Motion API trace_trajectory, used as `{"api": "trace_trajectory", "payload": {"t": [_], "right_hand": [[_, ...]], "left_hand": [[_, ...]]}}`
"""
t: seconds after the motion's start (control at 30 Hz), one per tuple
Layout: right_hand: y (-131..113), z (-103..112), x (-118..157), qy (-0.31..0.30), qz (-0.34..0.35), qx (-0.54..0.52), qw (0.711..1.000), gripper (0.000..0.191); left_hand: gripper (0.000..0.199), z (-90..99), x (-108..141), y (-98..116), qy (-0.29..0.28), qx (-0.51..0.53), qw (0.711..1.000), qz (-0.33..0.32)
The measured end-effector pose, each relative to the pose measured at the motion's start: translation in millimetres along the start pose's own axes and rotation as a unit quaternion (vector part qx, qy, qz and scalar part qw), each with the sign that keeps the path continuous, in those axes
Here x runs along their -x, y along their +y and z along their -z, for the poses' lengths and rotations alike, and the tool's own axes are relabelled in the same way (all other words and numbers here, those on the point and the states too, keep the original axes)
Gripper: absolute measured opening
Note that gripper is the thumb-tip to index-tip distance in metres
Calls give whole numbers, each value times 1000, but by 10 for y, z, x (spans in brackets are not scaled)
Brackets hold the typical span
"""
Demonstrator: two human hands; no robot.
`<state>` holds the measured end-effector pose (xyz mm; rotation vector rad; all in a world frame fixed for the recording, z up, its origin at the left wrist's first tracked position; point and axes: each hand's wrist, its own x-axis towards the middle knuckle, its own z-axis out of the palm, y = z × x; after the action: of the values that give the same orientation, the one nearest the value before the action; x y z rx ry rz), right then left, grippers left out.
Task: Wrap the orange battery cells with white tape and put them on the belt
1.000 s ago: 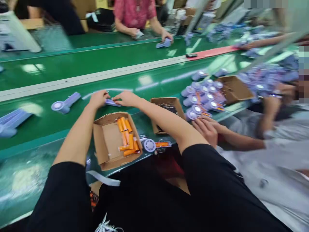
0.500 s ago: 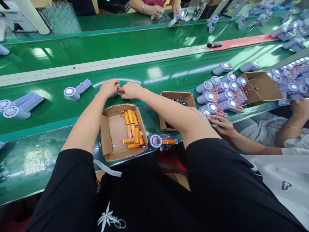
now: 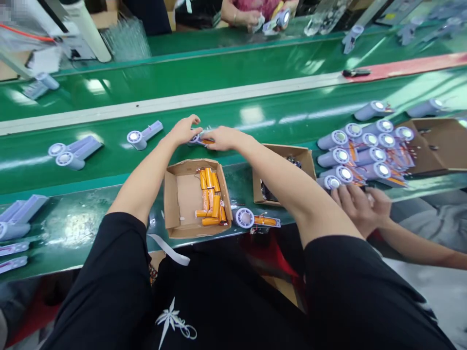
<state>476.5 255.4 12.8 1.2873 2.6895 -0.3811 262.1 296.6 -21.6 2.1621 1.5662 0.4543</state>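
On the green belt in front of me lies a purple fan unit (image 3: 194, 139) with an orange battery in its handle. My right hand (image 3: 223, 138) has its fingers closed on the handle end. My left hand (image 3: 187, 130) is at the unit's round head, its fingers apart and curved, holding nothing that I can make out. Nearer to me, a cardboard box (image 3: 188, 199) holds several orange batteries (image 3: 212, 197). Right of the box, another fan unit (image 3: 244, 218) with an orange battery lies at the table's edge.
A second box (image 3: 306, 163) with dark parts sits under my right forearm. Several fan units (image 3: 372, 155) crowd the right side, where a co-worker's hand (image 3: 359, 206) reaches in. More purple units (image 3: 71, 160) lie left. Another person's hands (image 3: 251, 19) work across the belt.
The view has shifted left, so things appear further right. My left hand has opened and come off the unit, whose round head now shows. The co-worker's hand at the right has moved up over the units.
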Motion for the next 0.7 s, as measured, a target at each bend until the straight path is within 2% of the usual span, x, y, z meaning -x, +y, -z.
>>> {"api": "trace_trajectory", "payload": {"t": [0.07, 0.13, 0.2, 0.23, 0.3, 0.4, 0.47, 0.5, 0.57, 0.67, 0.7], "right_hand": [[34, 122, 315, 64, 14, -52, 997, 50], [4, 185, 707, 132, 19, -106, 985, 45], [-115, 174, 1137, 160, 35, -160, 973, 36], [-209, 141, 1352, 159, 48, -188, 968, 31], [-450, 25, 1759, 136, 77, -250, 956, 23], [-876, -235, 2217, 88, 111, -339, 930, 18], [-1173, -428, 2356, 64, 130, -392, 908, 17], [-1328, -520, 2367, 54, 135, -420, 896, 17], [-1663, -681, 2285, 40, 124, -478, 869, 22], [-2236, -863, 2022, 21, 97, -526, 845, 51], [-2435, -918, 1933, 11, 109, -526, 843, 52]], "left_hand": [[41, 269, 240, -129, 59, -1, 998, 35], [36, 537, 664, -313, 112, -30, 988, 104], [33, 739, 1296, -491, 132, -53, 980, 143], [35, 800, 1680, -564, 123, -55, 981, 142], [40, 838, 2534, -665, 63, -46, 991, 106], [53, 703, 3769, -724, -54, -65, 995, 54], [52, 543, 4364, -714, -61, -100, 992, 41], [47, 466, 4564, -693, -43, -119, 991, 33], [42, 353, 4782, -613, 21, -150, 988, 14], [48, 328, 4819, -403, 141, -171, 974, -32], [48, 356, 4802, -329, 175, -174, 968, -46]]}}
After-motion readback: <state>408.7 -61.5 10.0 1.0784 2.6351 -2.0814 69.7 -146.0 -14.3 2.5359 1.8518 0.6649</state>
